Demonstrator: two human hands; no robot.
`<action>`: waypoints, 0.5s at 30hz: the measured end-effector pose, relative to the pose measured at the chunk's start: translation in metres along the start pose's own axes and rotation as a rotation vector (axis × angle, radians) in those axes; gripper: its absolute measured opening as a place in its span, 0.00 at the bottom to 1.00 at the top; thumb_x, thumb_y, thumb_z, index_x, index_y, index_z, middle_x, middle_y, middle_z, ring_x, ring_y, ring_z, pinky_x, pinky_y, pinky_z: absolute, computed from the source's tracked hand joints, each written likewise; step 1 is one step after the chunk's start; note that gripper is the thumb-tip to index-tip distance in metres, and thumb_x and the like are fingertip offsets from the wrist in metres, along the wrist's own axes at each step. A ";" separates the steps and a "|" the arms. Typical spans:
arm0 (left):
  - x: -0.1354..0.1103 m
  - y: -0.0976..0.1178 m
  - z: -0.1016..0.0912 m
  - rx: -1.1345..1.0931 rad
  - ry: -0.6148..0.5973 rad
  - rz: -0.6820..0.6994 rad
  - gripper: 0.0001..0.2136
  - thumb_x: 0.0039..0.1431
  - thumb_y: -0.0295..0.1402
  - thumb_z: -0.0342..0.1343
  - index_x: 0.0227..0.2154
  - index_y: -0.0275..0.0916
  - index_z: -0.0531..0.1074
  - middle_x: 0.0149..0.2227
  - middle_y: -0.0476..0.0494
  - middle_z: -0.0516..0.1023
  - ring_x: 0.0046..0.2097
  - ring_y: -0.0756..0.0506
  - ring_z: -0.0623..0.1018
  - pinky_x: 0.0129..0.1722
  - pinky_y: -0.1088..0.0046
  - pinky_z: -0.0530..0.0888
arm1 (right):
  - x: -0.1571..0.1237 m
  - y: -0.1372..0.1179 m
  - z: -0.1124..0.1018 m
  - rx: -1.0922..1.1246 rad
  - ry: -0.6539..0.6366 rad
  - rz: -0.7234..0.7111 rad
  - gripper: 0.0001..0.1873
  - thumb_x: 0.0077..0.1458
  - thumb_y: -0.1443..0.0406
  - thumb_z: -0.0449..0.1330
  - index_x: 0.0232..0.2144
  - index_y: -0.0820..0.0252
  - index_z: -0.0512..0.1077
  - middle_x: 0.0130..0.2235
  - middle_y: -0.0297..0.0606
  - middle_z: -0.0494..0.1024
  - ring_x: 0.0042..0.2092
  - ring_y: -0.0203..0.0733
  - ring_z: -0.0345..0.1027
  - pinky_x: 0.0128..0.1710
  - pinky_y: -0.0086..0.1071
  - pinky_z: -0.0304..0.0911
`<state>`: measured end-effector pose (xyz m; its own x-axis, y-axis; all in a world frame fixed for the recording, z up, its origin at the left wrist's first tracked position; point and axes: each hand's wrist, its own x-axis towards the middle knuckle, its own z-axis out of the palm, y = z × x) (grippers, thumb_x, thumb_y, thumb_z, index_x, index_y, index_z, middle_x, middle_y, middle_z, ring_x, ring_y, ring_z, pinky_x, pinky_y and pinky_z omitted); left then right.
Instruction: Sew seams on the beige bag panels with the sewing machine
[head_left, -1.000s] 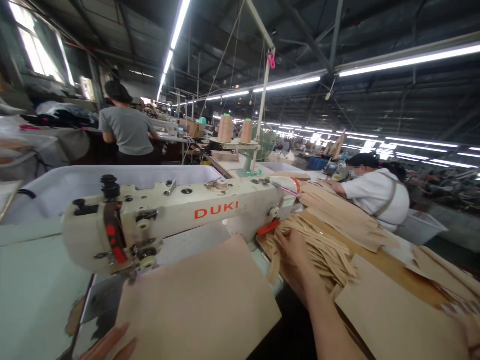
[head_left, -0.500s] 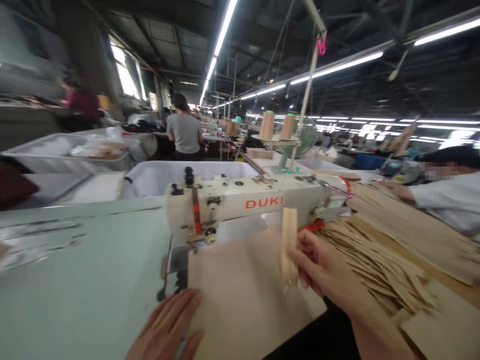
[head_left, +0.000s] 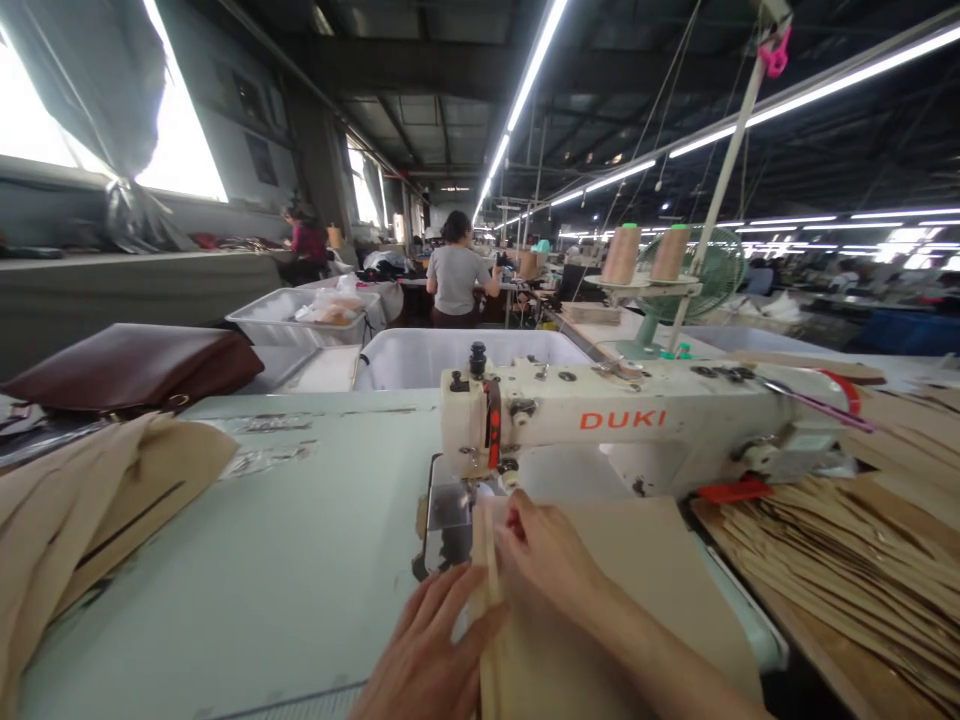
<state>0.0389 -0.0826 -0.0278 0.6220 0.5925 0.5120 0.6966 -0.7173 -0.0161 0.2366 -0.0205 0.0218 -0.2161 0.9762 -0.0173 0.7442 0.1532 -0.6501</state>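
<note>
A cream sewing machine [head_left: 645,415] marked DUKI stands on the pale green table [head_left: 247,560]. In front of its needle lies a large tan panel [head_left: 645,580]. Along the panel's left edge lies a narrow tan strip [head_left: 489,600]. My right hand [head_left: 544,560] rests on the panel with its fingers bent over the strip, close to the needle plate [head_left: 448,515]. My left hand [head_left: 431,650] lies flat beside it, fingers stretched out and touching the strip's left side.
A heap of tan strips [head_left: 847,560] lies to the right of the machine. Folded tan pieces [head_left: 82,510] and a brown bag [head_left: 142,365] sit at the left. White bins [head_left: 450,355] stand behind. A person in a grey shirt [head_left: 456,280] works farther back.
My right hand took a strip from the heap at the right and carried it left onto the panel's edge by the needle. My left hand slid up beside it. The view turned left.
</note>
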 end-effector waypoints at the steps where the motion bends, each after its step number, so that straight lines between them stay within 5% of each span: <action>1: -0.001 -0.001 0.003 0.035 0.026 0.047 0.29 0.48 0.21 0.50 0.55 0.47 0.70 0.57 0.42 0.72 0.57 0.40 0.73 0.53 0.60 0.76 | -0.002 0.002 0.001 -0.030 0.036 -0.063 0.08 0.59 0.69 0.55 0.42 0.61 0.69 0.44 0.46 0.76 0.47 0.51 0.71 0.50 0.43 0.63; 7: -0.014 0.003 0.012 0.228 0.166 0.177 0.24 0.51 0.20 0.49 0.50 0.44 0.73 0.49 0.44 0.79 0.52 0.45 0.78 0.51 0.70 0.76 | -0.010 0.022 0.019 -0.104 0.097 -0.577 0.20 0.60 0.72 0.55 0.54 0.56 0.68 0.54 0.42 0.69 0.57 0.45 0.60 0.59 0.40 0.58; 15: -0.025 -0.004 0.011 0.194 0.059 0.183 0.23 0.59 0.25 0.48 0.57 0.42 0.70 0.58 0.43 0.73 0.59 0.43 0.72 0.54 0.70 0.75 | 0.001 0.031 0.021 -0.151 0.074 -0.770 0.15 0.66 0.68 0.53 0.52 0.56 0.72 0.49 0.37 0.77 0.51 0.42 0.65 0.56 0.39 0.58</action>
<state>0.0243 -0.0903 -0.0496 0.7261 0.4326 0.5345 0.6333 -0.7234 -0.2749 0.2462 -0.0181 -0.0137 -0.6672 0.5934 0.4503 0.4808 0.8048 -0.3481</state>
